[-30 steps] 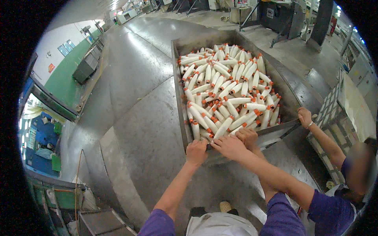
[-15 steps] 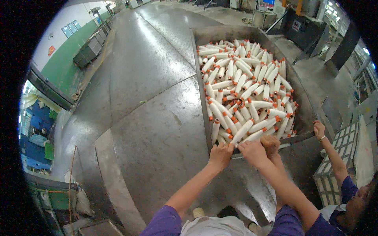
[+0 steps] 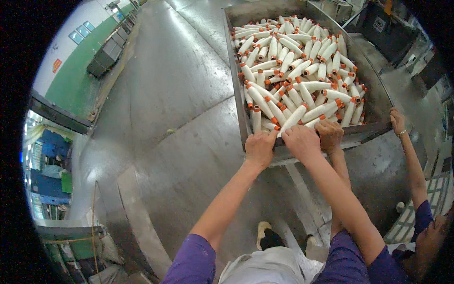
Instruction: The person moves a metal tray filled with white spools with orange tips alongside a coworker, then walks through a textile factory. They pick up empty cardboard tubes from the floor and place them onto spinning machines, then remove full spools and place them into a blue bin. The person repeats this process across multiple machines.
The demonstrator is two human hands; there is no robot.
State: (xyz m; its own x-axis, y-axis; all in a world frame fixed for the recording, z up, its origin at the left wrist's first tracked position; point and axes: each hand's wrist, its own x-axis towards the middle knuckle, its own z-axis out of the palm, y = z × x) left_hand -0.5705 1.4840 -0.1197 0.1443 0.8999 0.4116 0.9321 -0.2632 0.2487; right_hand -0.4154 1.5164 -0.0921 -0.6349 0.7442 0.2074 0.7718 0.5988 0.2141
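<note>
A large grey metal bin (image 3: 236,94) stands in front of me, heaped with white yarn bobbins (image 3: 286,61) that have orange ends. My left hand (image 3: 260,147) is closed over its near rim, close to the left corner. Further right on the same rim my right hand (image 3: 330,135) is closed as well, its forearm partly covered by a crossing arm. That crossing arm appears to be a co-worker's, with its hand (image 3: 302,142) gripping between mine. Another co-worker's hand (image 3: 397,121), with a bracelet at the wrist, holds the bin's right corner. The fingertips inside the rim are hidden.
A co-worker (image 3: 428,246) stands close at my right. Dark machinery (image 3: 378,28) is beyond the bin's right side. Grey cabinets (image 3: 105,54) line the green-and-white wall at far left. Smooth grey floor (image 3: 189,75) runs along the bin's left side. Beside the co-worker lies a slatted crate (image 3: 411,225).
The bin sits higher in the picture and the arms reach out straighter. One of my shoes shows further forward. All hands keep their hold on the rim.
</note>
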